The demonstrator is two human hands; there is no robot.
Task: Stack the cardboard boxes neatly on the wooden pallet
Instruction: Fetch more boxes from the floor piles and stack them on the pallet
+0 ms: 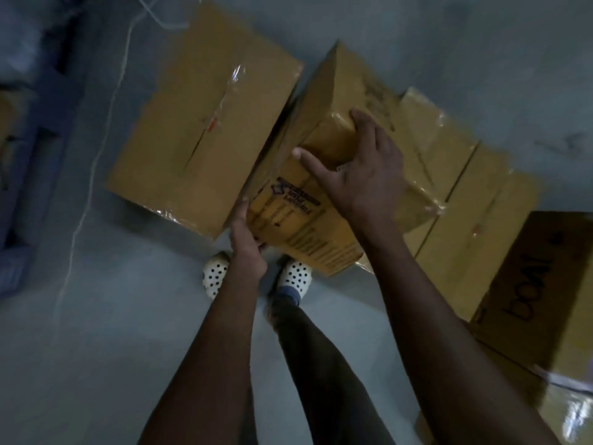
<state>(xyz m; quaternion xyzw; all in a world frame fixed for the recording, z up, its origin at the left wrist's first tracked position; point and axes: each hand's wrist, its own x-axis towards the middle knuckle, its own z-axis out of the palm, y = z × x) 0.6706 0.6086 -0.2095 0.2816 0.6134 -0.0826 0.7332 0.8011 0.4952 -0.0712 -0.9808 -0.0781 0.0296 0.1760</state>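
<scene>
Two bare forearms are reaching down from the lower edge. The left hand (247,242) is curling its fingers under the near bottom corner of a brown cardboard box with dark printed lettering (305,226), its thumb lying up along the edge. The right hand (365,168) is spreading wide over the box's upper corner, thumb stretching across the near face and fingers wrapping over the glossy taped ridge. Both hands are gripping this one box.

The box is sitting tilted, one long edge raised, above the smooth grey floor (128,316). Its left side is leaning against a larger brown cardboard box sealed with shiny clear tape (199,123). On its right, flat brown taped cartons (465,194) are lying side by side, and it is partly overlapping the nearest one. Further right a darker brown box marked "boAt" (545,277) is standing. All the boxes are closed (what they are holding is hidden).

White perforated clogs (296,276) are standing just below the tilted box, and a thin white cord (96,149) is trailing across the floor at left.
</scene>
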